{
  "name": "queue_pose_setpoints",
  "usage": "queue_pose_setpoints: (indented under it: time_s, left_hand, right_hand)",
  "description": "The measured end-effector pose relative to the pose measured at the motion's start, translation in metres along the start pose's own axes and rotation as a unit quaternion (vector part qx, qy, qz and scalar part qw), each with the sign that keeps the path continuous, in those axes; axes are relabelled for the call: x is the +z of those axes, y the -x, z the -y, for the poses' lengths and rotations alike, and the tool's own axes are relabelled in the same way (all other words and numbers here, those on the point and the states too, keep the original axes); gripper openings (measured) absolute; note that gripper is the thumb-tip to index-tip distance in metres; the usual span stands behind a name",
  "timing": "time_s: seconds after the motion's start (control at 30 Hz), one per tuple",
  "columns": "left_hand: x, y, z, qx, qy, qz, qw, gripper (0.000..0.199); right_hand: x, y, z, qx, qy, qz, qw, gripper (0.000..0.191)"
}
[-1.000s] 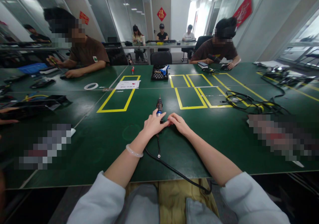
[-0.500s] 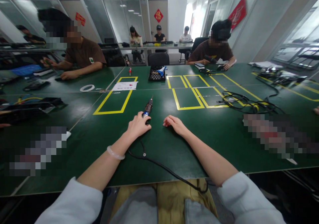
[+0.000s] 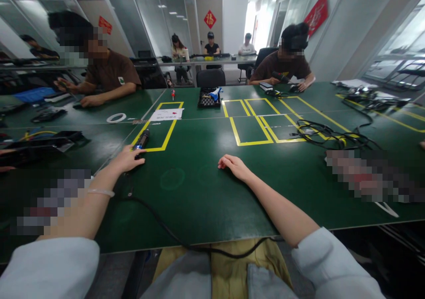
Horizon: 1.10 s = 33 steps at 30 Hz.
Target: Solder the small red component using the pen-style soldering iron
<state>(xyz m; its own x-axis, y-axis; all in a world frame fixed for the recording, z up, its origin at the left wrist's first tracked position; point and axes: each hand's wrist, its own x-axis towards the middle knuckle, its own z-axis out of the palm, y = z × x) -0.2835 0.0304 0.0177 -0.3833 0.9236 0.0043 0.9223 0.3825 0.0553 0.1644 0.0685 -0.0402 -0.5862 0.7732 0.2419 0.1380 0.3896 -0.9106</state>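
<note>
My left hand is closed round a corded electric screwdriver, dark with a blue band. The tool lies low over the left yellow tape rectangle, its front end pointing away from me. Its grip is partly hidden under my fingers. From it a black cable runs along the table and over the front edge near my lap. My right hand rests on the green tabletop, fingers curled in, with nothing visible in them.
A black tray with a blue-and-white object stands at the back centre. White paper lies across the left tape rectangle. Coiled black cables spread at right. A white ring lies at left. Two people sit across the table.
My left hand has carried the electric screwdriver leftwards, from the table's middle to the left tape rectangle. The cable has trailed left with it. My right hand has stayed in place.
</note>
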Motion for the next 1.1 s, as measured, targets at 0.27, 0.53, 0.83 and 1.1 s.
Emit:
queue_pose_setpoints:
  time_s: [0.27, 0.53, 0.83, 1.1]
  left_hand:
    - [-0.010, 0.021, 0.016, -0.019, -0.158, -0.026, 0.987, 0.056]
    - [-0.019, 0.047, -0.008, -0.071, -0.129, -0.070, 0.987, 0.046]
    - [-0.007, 0.067, -0.140, 0.153, 0.336, 0.036, 0.929, 0.038]
    - [0.021, 0.106, -0.237, 0.266, 0.513, 0.249, 0.777, 0.064]
  right_hand:
    - [0.001, 0.001, 0.002, -0.003, 0.001, 0.002, 1.000, 0.038]
    - [0.003, 0.000, 0.000, -0.003, 0.013, 0.002, 1.000, 0.038]
    - [0.001, -0.001, -0.004, 0.006, -0.011, 0.005, 1.000, 0.036]
    - [-0.006, 0.004, 0.006, 0.012, -0.171, 0.071, 0.983, 0.033]
